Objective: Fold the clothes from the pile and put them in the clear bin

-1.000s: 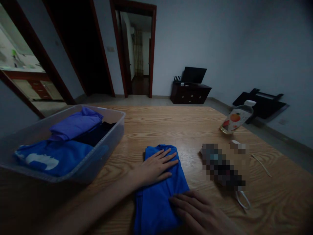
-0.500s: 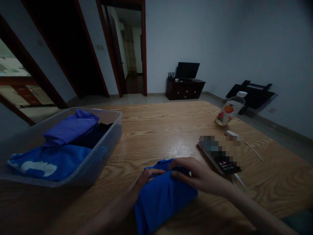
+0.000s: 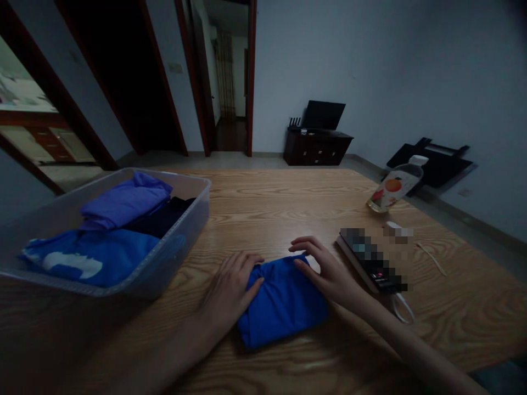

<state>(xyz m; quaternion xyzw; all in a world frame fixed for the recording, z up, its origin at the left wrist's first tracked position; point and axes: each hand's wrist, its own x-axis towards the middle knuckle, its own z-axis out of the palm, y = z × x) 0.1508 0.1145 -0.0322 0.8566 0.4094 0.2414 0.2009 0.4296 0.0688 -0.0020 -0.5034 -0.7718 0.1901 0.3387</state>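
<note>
A blue piece of clothing [image 3: 286, 307], folded into a small, slightly creased bundle, lies on the wooden table in front of me. My left hand [image 3: 233, 285] rests along its left side, fingers stretched out and the thumb on the fabric. At the far right corner is my right hand [image 3: 325, 269], its fingers curved and apart, with the thumb by the cloth's edge. Whether that thumb touches the fabric I cannot tell. To the left, a clear plastic bin [image 3: 193, 227] contains a folded purple garment [image 3: 123, 203], a dark cloth [image 3: 164, 216] and a blue garment with a white print [image 3: 94, 258].
Right of my right hand lies a partly blurred phone-like device [image 3: 366, 263] with a white cable [image 3: 403, 308]. Behind it stands a bottle with a fruit label [image 3: 395, 186]. The wooden table [image 3: 255, 203] extends ahead; a dark cabinet [image 3: 317, 148] with a screen is against the wall.
The blue clothing's near part has been folded up, making the bundle shorter. My left hand has moved from its top to the left side and flattened. My right hand's fingers have lifted and spread.
</note>
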